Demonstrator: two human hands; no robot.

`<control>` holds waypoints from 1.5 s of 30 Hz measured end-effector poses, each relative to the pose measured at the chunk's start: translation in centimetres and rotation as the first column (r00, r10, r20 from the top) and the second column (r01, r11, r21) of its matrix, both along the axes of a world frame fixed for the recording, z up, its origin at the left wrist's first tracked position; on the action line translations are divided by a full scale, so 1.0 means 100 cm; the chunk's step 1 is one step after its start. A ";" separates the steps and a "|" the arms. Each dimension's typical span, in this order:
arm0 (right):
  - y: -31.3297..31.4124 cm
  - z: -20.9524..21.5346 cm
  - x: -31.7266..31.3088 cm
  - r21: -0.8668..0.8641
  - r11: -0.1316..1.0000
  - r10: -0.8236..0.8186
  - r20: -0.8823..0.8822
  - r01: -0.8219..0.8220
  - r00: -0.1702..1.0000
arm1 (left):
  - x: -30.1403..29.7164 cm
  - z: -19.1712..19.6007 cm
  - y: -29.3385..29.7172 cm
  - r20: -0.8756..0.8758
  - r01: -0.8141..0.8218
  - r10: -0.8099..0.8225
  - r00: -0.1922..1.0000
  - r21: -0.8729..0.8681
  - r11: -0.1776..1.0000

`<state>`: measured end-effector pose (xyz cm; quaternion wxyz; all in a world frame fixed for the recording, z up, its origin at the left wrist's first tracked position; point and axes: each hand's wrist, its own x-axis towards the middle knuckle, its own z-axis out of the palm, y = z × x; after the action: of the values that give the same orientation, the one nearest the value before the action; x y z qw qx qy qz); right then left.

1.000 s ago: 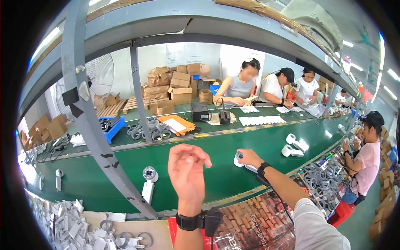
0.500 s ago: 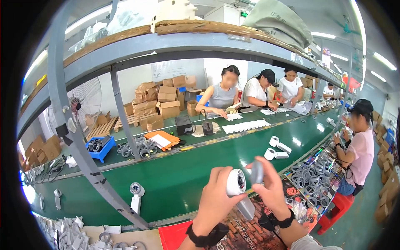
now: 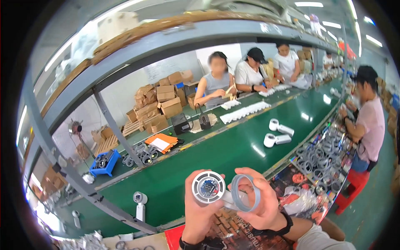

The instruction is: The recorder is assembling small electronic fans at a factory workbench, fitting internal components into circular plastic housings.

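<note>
My left hand [image 3: 193, 223] is closed around a white handheld device with a round head [image 3: 222, 187]. The head's open end faces up at me, with a circuit board [image 3: 208, 188] and wires inside a white rim. A grey plastic ring [image 3: 257, 193] is pinched between the thumb and fingers of my right hand [image 3: 268, 204]. The ring is tilted, its opening turned toward the device, and stands apart from the head. Part of the device's handle shows between the head and the ring; the rest is hidden.
On the green conveyor belt [image 3: 200, 156] lie several similar white devices [image 3: 279, 139]. Many grey rings [image 3: 321, 160] are heaped at the right. A metal shelf post [image 3: 89, 189] crosses the left side. Co-workers sit across the belt, and another person [image 3: 368, 121] works at the right.
The device's head has turned so its open end faces me. The ring has tipped from edge-on to show its opening and sits lower. My view has shifted and tilted.
</note>
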<state>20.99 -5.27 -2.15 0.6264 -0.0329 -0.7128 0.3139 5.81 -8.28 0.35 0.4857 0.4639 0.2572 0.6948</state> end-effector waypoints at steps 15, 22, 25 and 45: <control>0.012 0.005 0.003 0.089 0.988 -0.122 -0.047 0.125 0.991 | -0.003 -0.015 0.009 -0.147 -0.128 0.115 0.982 -0.084 0.988; -0.001 0.012 0.004 0.021 0.984 -0.179 -0.016 0.179 0.984 | 0.002 -0.013 0.006 -0.209 -0.193 0.189 0.960 0.003 0.981; 0.001 0.012 0.005 0.055 0.976 -0.209 -0.027 0.211 0.977 | 0.000 -0.014 0.008 -0.169 -0.166 0.171 0.971 0.044 0.985; 0.006 0.021 0.015 0.072 0.960 -0.278 0.114 0.271 0.954 | 0.013 -0.013 0.012 -0.229 -0.311 0.341 0.912 0.156 0.937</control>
<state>22.50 -4.67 -0.04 0.6193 -0.1335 -0.7471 0.2011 7.15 -7.12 -0.92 0.2982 0.5266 0.3499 0.7151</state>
